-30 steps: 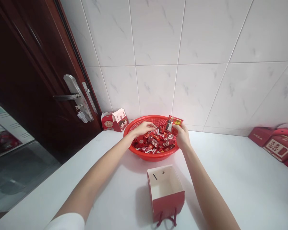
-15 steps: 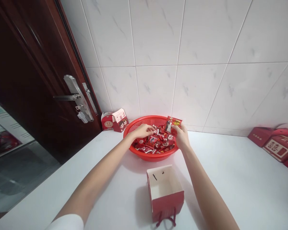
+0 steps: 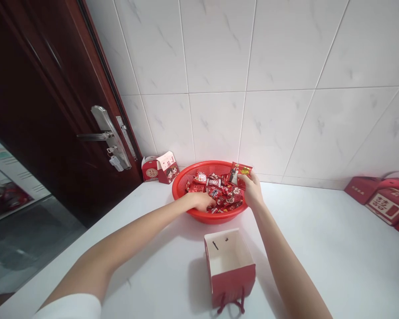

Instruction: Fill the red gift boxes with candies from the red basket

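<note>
A red plastic basket (image 3: 182,177) filled with red-wrapped candies (image 3: 224,191) stands by the wall. Inside its near left part, my left hand (image 3: 202,201) is down among the candies, fingers curled inward. Its fingertips are partly hidden, so I cannot make out what they grip. Over the basket's right rim, my right hand (image 3: 252,188) is closed on a red candy packet (image 3: 240,171) with yellow lettering and a white picture. In front of the basket, an open-topped red gift box (image 3: 232,283) with a white inside and a dark red cord handle sits on the table.
Two small red and pink boxes (image 3: 168,168) stand against the tiled wall, left of the basket. Several red gift boxes (image 3: 385,204) are at the right end of the white table (image 3: 146,274). A dark wooden door (image 3: 53,97) is at the left.
My left hand has moved from the candies at the middle of the basket toward its near left side, down among the wrappers. My right hand stays with its packet at the rim.
</note>
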The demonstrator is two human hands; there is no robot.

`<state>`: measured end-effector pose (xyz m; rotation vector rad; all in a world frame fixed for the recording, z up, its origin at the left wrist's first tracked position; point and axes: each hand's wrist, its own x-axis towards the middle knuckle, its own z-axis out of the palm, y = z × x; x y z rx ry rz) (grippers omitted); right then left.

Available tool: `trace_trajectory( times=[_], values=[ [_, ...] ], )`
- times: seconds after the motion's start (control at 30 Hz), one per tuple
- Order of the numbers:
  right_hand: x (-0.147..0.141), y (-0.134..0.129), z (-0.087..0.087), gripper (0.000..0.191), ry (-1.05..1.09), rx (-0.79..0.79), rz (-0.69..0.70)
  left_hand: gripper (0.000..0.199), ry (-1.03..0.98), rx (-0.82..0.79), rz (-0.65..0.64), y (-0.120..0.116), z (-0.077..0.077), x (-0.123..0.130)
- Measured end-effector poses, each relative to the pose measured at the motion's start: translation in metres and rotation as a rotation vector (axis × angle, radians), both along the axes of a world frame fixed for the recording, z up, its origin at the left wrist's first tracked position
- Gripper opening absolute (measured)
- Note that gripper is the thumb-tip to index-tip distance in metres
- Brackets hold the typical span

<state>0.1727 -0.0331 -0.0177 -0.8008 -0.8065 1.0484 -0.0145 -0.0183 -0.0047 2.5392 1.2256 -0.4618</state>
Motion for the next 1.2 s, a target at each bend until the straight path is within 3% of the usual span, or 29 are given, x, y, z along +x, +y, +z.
trace_trajectory(
  times=[0.33,0.53,0.73,0.93,1.07,1.2],
  values=[
    [-0.001,-0.001,0.001,0.021,-0.022,-0.001,-0.001,0.026,-0.048,-0.021,-0.054,-0.001,0.002,0.006],
    [-0.001,-0.003,0.002,0.021,-0.029,0.006,-0.001,0.050,0.020,-0.148,-0.047,0.000,0.006,0.008],
    [-0.001,-0.004,0.003,0.022,-0.027,0.012,0.017,0.043,0.080,0.016,-0.123,-0.004,0.002,0.015],
    [-0.001,-0.003,0.002,0.022,-0.037,0.015,0.006,0.036,0.060,0.008,-0.162,-0.003,0.003,0.015],
    [-0.001,-0.002,0.001,0.021,-0.043,0.014,0.003,0.034,-0.059,0.069,-0.110,0.002,-0.001,0.009],
    [-0.001,-0.003,0.001,0.021,-0.046,0.010,0.005,0.017,-0.415,0.039,0.071,0.009,-0.005,0.006]
  ],
)
